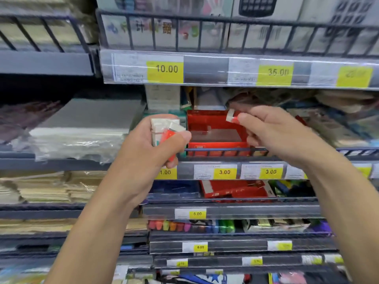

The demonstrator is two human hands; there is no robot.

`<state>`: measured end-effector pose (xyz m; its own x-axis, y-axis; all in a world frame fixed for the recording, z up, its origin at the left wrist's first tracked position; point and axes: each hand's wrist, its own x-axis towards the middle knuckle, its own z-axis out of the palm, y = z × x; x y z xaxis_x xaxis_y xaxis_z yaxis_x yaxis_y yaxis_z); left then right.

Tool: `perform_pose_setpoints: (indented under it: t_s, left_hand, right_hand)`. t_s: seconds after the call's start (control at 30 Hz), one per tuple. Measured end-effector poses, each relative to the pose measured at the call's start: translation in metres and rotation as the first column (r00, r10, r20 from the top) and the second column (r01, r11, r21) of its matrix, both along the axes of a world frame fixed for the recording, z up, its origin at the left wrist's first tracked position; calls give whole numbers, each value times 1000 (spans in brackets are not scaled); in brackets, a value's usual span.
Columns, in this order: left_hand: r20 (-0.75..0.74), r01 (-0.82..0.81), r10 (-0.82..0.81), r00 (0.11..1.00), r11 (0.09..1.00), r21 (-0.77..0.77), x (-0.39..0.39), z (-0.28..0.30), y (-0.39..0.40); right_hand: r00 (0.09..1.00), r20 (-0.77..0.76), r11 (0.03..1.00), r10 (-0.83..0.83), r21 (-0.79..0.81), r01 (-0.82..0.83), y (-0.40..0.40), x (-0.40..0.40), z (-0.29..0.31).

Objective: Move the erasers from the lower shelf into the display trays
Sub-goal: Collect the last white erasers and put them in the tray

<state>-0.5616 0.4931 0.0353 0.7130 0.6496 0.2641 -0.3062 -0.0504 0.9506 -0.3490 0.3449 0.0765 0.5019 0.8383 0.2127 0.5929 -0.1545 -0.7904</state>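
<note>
The right hand (272,128) pinches one eraser (231,116) just above the red tray (217,144)'s far right corner; the left hand (155,140) clutches several erasers (164,128), left of it.

Upper shelf boxes (225,27) motion-blurred, rightmost price tag (354,76) unreadable, lower tags (252,261) too small.

Stationery shop: tiered shelves (235,211) with yellow price tags (165,71), boxed calculators (256,9), markers (170,225).
</note>
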Motion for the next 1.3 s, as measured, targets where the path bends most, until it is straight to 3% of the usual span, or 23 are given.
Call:
perform_pose_setpoints:
  t_s: [0.1, 0.2, 0.43, 0.77, 0.93, 1.17, 1.3]
  left_hand:
    - [-32, -33, 33, 999, 999, -3, 5, 4, 4]
    - [-62, -58, 57, 996, 998, -10, 10, 6, 7]
    - [-94, -47, 45, 995, 999, -16, 13, 10, 15]
    - [-137, -12, 8, 991, 1000, -26, 20, 15, 20]
    - [-161, 1, -5, 987, 1000, -25, 22, 16, 22]
    - [-176, 1, -6, 984, 1000, -24, 23, 16, 22]
    - [-170, 11, -14, 985, 1000, -21, 22, 14, 24]
  right_hand:
    - [937, 348, 984, -20, -160, 81, 16, 12, 10]
    - [841, 541, 945, -4, -273, 179, 36, 19, 10]
    - [785, 602, 826, 145, -510, 239, 63, 20, 9]
    - [658, 729, 833, 189, -474, 286, 66, 23, 12]
    - [700, 685, 837, 204, -492, 238, 61, 26, 12]
    - [634, 744, 828, 214, -482, 286, 69, 32, 4]
    - [645, 743, 838, 180, -459, 295, 75, 35, 2]
